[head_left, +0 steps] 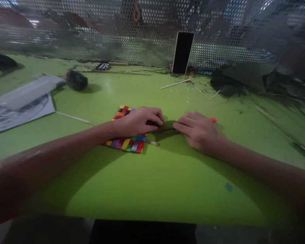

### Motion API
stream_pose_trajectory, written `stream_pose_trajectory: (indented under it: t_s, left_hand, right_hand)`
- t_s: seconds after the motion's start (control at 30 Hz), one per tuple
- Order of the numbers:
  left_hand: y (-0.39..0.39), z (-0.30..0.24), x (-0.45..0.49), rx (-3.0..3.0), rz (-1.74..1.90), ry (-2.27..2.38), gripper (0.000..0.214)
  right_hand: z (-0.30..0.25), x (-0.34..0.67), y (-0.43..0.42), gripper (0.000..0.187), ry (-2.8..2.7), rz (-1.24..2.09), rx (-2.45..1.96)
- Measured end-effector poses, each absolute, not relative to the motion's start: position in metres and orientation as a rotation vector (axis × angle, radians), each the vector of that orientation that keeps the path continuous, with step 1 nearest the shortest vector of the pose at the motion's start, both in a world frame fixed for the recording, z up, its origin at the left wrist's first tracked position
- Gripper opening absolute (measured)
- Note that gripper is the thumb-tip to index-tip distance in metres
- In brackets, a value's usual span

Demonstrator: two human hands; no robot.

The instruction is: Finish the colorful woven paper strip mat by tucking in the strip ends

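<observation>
My left hand (142,121) rests on a small woven mat (127,144) of bright checkered strips, its fingers curled and its thumb near the mat's right edge. A thin dark strip (167,130) spans the gap between both hands. My right hand (198,130) is closed around the strip's right end, low over the table. The strip's left end meets the curled fingers of my left hand, where the grip is partly hidden. An orange-red tip (213,120) shows behind my right hand; its kind is unclear. One flat pale strip (152,143) sticks out from the mat's right side.
A phone (183,52) leans upright against the perforated metal screen (104,34). Printed paper (22,112) lies at left under a white roll-like item (27,93), near a dark round bundle (76,80). Dark leaves (244,79) and plant scraps lie on the green table (152,189).
</observation>
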State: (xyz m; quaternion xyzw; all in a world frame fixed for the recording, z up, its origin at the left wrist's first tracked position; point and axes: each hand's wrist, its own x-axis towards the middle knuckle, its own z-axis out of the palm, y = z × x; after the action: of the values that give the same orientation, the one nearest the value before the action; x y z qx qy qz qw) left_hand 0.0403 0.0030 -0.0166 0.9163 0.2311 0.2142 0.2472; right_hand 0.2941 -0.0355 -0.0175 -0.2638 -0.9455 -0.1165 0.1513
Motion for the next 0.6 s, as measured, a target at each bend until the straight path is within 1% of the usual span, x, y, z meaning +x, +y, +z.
stream_pose_trajectory:
  t_s: [0.6]
  left_hand:
    - [0.0031, -0.0182, 0.0398, 2.464, 0.595, 0.601, 0.013]
  right_hand:
    - [-0.0173, 0.2929, -0.0333, 0.030, -2.739, -0.284, -0.762]
